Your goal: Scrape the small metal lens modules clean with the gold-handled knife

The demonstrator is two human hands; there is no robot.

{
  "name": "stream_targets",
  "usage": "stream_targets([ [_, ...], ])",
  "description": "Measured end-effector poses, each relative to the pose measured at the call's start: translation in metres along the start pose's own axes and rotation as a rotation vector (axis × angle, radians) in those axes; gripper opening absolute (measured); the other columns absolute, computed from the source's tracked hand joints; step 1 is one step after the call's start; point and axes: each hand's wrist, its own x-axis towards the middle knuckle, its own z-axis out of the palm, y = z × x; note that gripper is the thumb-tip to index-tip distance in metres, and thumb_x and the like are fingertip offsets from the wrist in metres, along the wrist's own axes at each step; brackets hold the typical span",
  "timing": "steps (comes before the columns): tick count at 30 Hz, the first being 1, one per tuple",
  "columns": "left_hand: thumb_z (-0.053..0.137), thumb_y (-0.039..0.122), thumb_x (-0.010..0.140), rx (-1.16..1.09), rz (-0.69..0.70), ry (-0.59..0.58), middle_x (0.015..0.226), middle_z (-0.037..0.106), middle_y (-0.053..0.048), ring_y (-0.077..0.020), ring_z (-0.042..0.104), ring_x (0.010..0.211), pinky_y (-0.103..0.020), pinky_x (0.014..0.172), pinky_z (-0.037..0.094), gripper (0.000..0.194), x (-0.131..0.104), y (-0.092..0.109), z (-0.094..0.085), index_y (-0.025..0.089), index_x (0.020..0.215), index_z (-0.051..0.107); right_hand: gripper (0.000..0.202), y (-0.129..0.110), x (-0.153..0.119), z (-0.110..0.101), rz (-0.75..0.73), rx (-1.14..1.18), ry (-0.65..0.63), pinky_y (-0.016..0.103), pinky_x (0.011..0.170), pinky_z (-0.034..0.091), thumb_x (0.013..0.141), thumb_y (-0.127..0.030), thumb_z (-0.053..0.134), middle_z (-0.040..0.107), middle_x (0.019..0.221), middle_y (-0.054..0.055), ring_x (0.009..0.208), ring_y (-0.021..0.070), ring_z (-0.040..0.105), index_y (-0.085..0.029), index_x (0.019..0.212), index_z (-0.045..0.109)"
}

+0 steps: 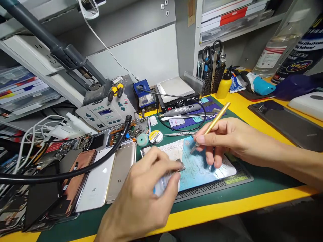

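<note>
My left hand (143,191) is closed in a pinch. Between its index finger and thumb is a small dark metallic piece (181,164), partly covered by the fingertips. My right hand (224,139) grips a gold-handled craft knife (216,118) like a pen. The knife's thin blade points down and left, a short way from the metallic piece. Beneath both hands lies a worn card sheet with a white part and a light-blue part (199,171). A grey honeycomb-patterned plate (217,186) shows along the sheet's near edge, on a green mat (264,168).
Several phones and shells, among them a white phone (94,181), crowd the left. A black hose (101,168) arches over them. Tweezers (178,134) lie behind the sheet. Farther back stand a hot-air station (106,112), a heating plate (174,89) and a yellow bottle (224,85).
</note>
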Motion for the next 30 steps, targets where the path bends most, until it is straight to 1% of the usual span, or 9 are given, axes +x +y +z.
stream_targets([
  [3,0.066,0.005,0.085,0.158,0.103,0.065,0.085,0.055,-0.003,-0.0134,0.052,0.074,-0.029,0.063,0.042,0.022,-0.010,0.010,0.007,0.017,0.103,0.068,0.025,0.003,-0.002,-0.002,-0.006,-0.021,-0.039,0.020,0.051,0.059,0.088,-0.038,0.077,0.070,0.065,0.003,0.055,0.0153,0.070,-0.014,0.089,0.070],
  [6,0.070,0.008,0.083,0.277,0.123,0.095,0.084,0.056,-0.006,-0.0170,0.052,0.075,-0.031,0.061,0.041,0.025,-0.017,0.017,0.014,0.014,0.107,0.066,0.027,0.005,-0.002,-0.003,0.006,-0.006,-0.044,0.020,0.051,0.059,0.087,-0.040,0.078,0.070,0.069,0.003,0.056,0.0149,0.070,-0.014,0.088,0.070],
  [11,0.070,0.013,0.084,0.342,0.137,0.088,0.085,0.057,-0.007,-0.0196,0.055,0.078,-0.032,0.059,0.041,0.029,-0.015,0.022,0.020,0.012,0.113,0.065,0.026,0.003,-0.001,-0.003,0.012,0.020,-0.037,0.021,0.049,0.058,0.080,-0.034,0.083,0.070,0.075,0.004,0.055,0.0149,0.069,-0.013,0.083,0.069],
  [17,0.068,0.009,0.085,0.435,0.207,0.123,0.080,0.058,-0.007,-0.0193,0.052,0.073,-0.032,0.055,0.039,0.025,-0.015,0.026,0.027,0.010,0.110,0.066,0.023,0.004,-0.002,-0.002,0.004,0.033,-0.053,0.020,0.050,0.057,0.081,-0.032,0.081,0.070,0.071,0.004,0.053,0.0140,0.068,-0.012,0.083,0.068],
  [20,0.069,0.007,0.084,0.508,0.265,0.113,0.078,0.059,-0.006,-0.0180,0.053,0.069,-0.031,0.054,0.040,0.024,-0.018,0.025,0.030,0.010,0.108,0.067,0.025,0.004,-0.002,-0.003,0.004,0.044,-0.058,0.019,0.050,0.057,0.080,-0.032,0.082,0.071,0.073,0.004,0.054,0.0139,0.069,-0.012,0.083,0.068],
  [22,0.070,0.007,0.084,0.544,0.294,0.132,0.077,0.060,-0.006,-0.0173,0.054,0.068,-0.030,0.053,0.039,0.023,-0.019,0.023,0.032,0.011,0.107,0.068,0.024,0.003,-0.002,-0.004,-0.003,0.060,-0.064,0.019,0.050,0.058,0.080,-0.031,0.082,0.070,0.076,0.004,0.056,0.0137,0.069,-0.012,0.084,0.069],
  [25,0.069,0.007,0.085,0.560,0.290,0.172,0.075,0.060,-0.005,-0.0166,0.053,0.067,-0.029,0.052,0.038,0.021,-0.020,0.022,0.036,0.012,0.106,0.068,0.022,0.002,-0.002,-0.004,0.001,0.087,-0.073,0.019,0.050,0.058,0.081,-0.029,0.082,0.069,0.078,0.003,0.056,0.0130,0.069,-0.012,0.085,0.070],
  [28,0.068,0.007,0.086,0.579,0.266,0.181,0.074,0.059,-0.004,-0.0166,0.051,0.067,-0.030,0.053,0.037,0.019,-0.020,0.024,0.039,0.013,0.104,0.068,0.022,0.000,-0.003,-0.003,0.017,0.090,-0.065,0.018,0.049,0.058,0.080,-0.029,0.082,0.068,0.078,0.003,0.056,0.0120,0.068,-0.011,0.084,0.070],
  [30,0.066,0.007,0.087,0.543,0.237,0.188,0.075,0.058,-0.004,-0.0166,0.051,0.067,-0.030,0.053,0.036,0.018,-0.020,0.025,0.041,0.015,0.102,0.067,0.022,-0.001,-0.003,-0.003,0.030,0.093,-0.062,0.017,0.048,0.057,0.079,-0.029,0.083,0.068,0.077,0.003,0.055,0.0118,0.068,-0.011,0.082,0.070],
])
